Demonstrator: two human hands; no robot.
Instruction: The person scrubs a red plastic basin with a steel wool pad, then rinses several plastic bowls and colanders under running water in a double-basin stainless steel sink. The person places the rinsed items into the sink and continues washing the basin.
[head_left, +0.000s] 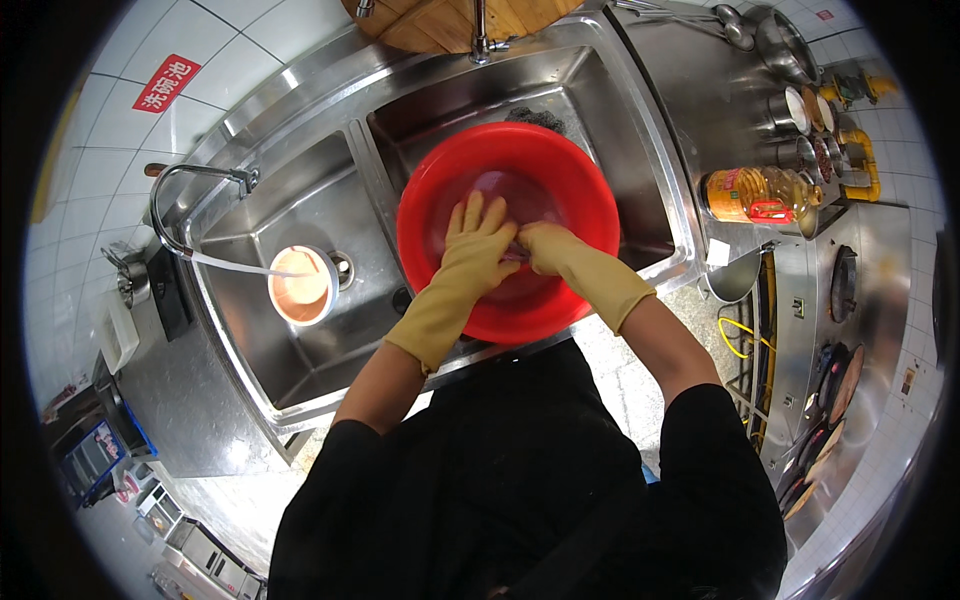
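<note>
A large red plastic basin (427, 202) rests over the right compartment of a stainless-steel double sink (645, 150). Both my hands wear yellow rubber gloves and reach inside it. My left hand (480, 232) lies with its fingers spread over the basin's inside. Beside it, my right hand (544, 244) has its fingers curled around part of a small, pale, shiny item between the hands; what that item is cannot be told. In the left compartment stands a round bowl (326, 266) with an orange-pink inside, by the drain. Dark mesh, perhaps a scourer (536, 118), lies behind the basin.
A curved faucet (169, 225) at the left sends a stream into the bowl. Another faucet (480, 37) stands behind the basin, near a round wooden board (442, 22). On the right counter are an oil bottle (757, 195), metal containers and ladles (735, 30).
</note>
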